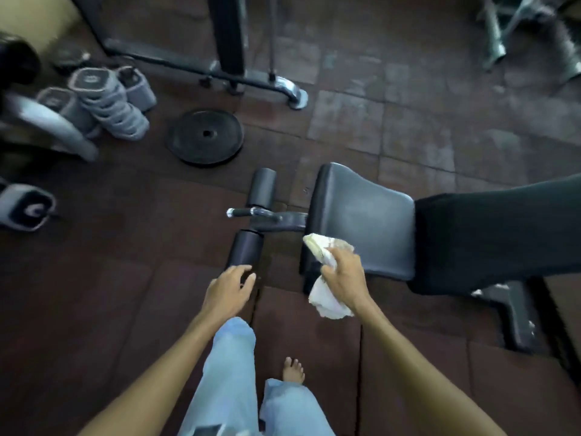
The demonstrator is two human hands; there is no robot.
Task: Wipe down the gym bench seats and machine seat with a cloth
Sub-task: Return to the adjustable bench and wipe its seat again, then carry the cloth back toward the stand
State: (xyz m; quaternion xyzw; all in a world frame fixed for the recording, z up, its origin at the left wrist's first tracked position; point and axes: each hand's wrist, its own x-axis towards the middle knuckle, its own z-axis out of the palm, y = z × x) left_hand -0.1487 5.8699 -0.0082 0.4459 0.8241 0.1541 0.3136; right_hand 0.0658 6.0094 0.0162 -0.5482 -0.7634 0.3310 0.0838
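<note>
A black padded bench seat [361, 215] stands at centre right, with the longer back pad [503, 234] running off to the right. My right hand [344, 275] grips a crumpled white cloth [327, 300] at the seat's near left corner; part of the cloth lies on the pad, part hangs below my hand. My left hand [229, 287] hovers with relaxed fingers just short of the near black foam leg roller [246, 250], holding nothing. A second roller [262, 187] sits beyond the metal bar.
A black weight plate [206, 136] lies on the rubber tile floor ahead. Several dumbbells [110, 102] are stacked at the left. A machine frame [201, 67] crosses the back. The bench's foot [515, 313] sticks out at the right. My bare foot [294, 369] stands below.
</note>
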